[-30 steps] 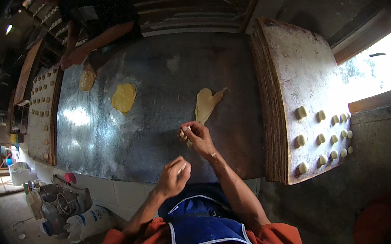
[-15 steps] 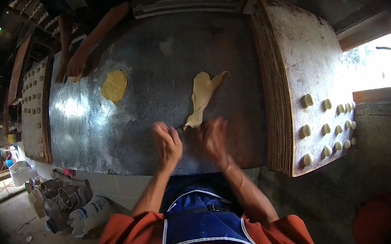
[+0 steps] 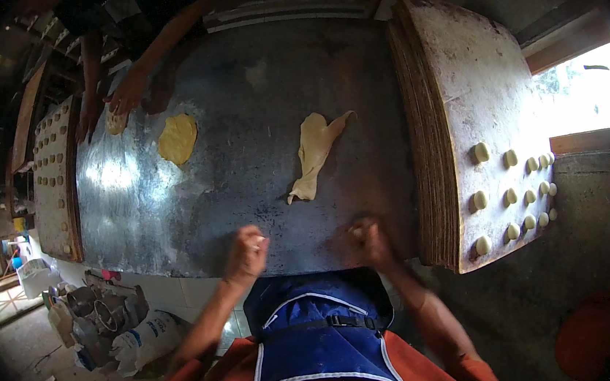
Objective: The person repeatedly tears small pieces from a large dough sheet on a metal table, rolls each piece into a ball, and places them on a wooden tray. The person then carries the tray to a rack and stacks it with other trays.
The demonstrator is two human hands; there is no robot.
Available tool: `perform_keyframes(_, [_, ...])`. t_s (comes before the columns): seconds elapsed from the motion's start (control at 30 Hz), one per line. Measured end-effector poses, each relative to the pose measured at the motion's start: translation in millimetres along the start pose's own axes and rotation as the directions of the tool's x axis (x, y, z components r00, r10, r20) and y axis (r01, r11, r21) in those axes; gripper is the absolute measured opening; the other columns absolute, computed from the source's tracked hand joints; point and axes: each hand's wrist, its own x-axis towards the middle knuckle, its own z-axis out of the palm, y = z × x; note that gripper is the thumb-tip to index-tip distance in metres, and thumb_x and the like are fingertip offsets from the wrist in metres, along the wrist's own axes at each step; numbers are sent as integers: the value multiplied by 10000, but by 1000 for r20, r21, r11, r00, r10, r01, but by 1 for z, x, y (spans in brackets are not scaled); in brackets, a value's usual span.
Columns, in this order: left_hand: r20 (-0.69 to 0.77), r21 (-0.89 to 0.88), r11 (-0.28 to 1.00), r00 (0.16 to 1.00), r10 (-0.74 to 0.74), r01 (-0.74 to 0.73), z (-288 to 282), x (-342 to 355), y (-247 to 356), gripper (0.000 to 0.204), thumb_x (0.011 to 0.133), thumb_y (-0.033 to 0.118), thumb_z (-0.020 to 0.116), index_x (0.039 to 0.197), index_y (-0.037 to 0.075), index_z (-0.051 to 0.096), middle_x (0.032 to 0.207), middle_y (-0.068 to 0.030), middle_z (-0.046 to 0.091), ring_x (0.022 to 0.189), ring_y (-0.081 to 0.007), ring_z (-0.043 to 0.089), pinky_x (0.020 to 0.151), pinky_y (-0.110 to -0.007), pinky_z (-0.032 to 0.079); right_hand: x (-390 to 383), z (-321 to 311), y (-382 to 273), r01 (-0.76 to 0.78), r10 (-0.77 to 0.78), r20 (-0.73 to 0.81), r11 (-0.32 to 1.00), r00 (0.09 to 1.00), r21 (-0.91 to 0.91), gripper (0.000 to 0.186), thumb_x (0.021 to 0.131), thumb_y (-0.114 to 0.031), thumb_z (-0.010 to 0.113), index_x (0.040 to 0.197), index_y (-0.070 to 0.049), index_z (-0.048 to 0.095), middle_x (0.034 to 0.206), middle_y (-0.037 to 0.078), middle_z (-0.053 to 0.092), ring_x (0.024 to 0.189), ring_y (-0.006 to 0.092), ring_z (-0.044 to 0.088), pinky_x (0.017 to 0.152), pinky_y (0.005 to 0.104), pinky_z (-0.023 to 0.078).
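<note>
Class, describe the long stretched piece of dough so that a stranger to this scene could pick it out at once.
Start at the wide metal worktable. Near its middle, ahead of the person's right hand, lies the stretched dough strip, pale, folded and narrowing toward the hand. Unlike the flat round dough disc further left, it is long, crumpled and irregular.

Left grip (image 3: 247,252) curled into a loose fist, right grip (image 3: 368,241) closed and blurred, forearms angled inward

A pale dough strip (image 3: 314,156) — long, thin, crumpled (top end folded over) — lies flat on the metal table (image 3: 254,112).
</note>
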Motion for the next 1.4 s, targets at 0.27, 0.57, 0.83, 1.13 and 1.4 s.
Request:
perform_keyframes(0.27, [-146,-27,993,982,-117,114,22,15,5,362,933,24,706,1063,9,369,931,-147,443,804,-302,493,734,-445,438,19,18,-90,48,-35,43,930,998,-364,365,976,-212,667,1247,-6,536,1215,245,625,1123,365,637,968,479,534])
perform_keyframes(0.57, [-143,-17,980,970,-197,197,33,52,1,349,922,32,713,1042,40,385,971,-156,490,859,-321,546,780,-434,473,35,42,-19,227,-549,-162,571,820,-789,196,979,-173,621,1063,-2,572,1000,188,606,927,393,625,815,479,514])
perform_keyframes(0.83, [-261,-71,893,856,-446,443,13,67,-10,319,928,24,674,1031,20,372,924,-134,443,845,-309,511,760,-453,432,53,-3,-69,256,-525,-267,721,808,-644,231,896,-113,713,1040,8,578,908,193,617,869,391,620,798,426,516])
perform_keyframes(1.13, [-101,82,896,898,-428,436,-14,11,-13,292,956,102,710,1050,32,443,988,-165,546,936,-349,566,859,-461,481,38,-14,-65,72,-410,-368,743,835,-666,302,933,-169,702,1102,32,552,925,206,620,782,380,611,652,483,502])
perform_keyframes(1.4, [394,175,979,904,-164,101,-92,39,12,230,786,-19,714,999,31,643,1050,-127,649,1024,-350,629,868,-446,523,3,-45,-65,-9,-70,-292,965,954,-261,147,916,-74,606,1038,1,640,1087,244,623,1008,433,608,929,520,473])
